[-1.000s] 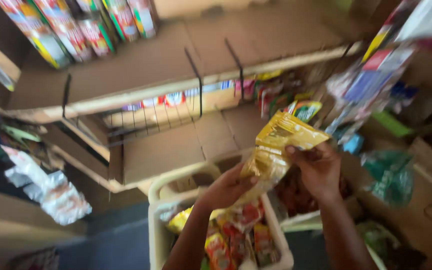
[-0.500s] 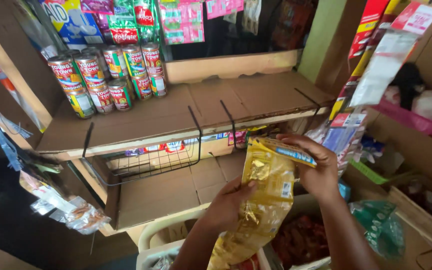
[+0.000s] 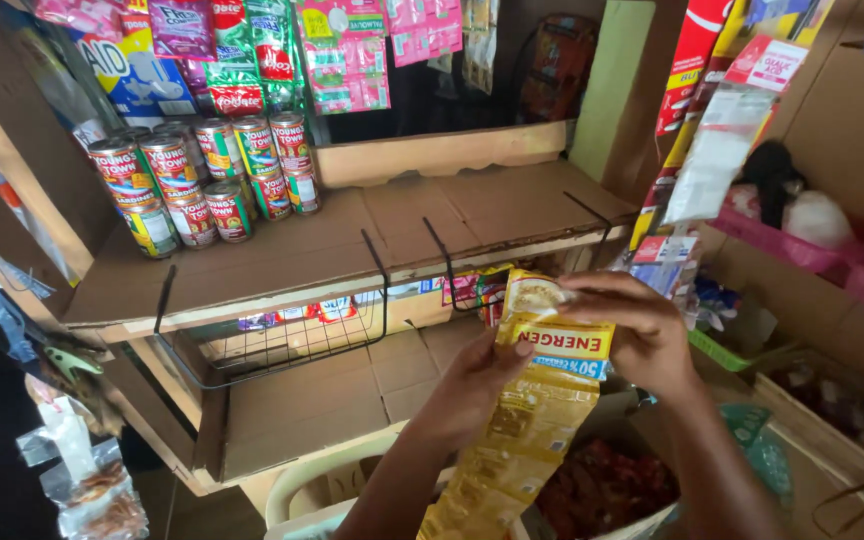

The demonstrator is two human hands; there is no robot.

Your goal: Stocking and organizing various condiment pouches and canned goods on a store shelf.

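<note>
A wooden shelf [image 3: 282, 262] lined with flattened cardboard fills the small shop stall, with a second cardboard-covered shelf [image 3: 297, 410] below it. A stack of tin cans [image 3: 207, 180] stands at the back left of the upper shelf, under hanging sachets [image 3: 342, 50] in pink, green and red. A black wire basket [image 3: 272, 335] hangs beneath the upper shelf's front edge. In front of the shelves, a person holds up a long strip of yellow packets [image 3: 532, 410] that hangs down over a pale plastic basket [image 3: 302, 490]. The right hand [image 3: 637, 335] is closed around the top of the strip, fingers curled over its upper edge. The left hand [image 3: 477, 385] grips the strip's left side just below, thumb pressed on the front of the top packet. A clear bag [image 3: 92, 490] hangs at lower left.
</note>
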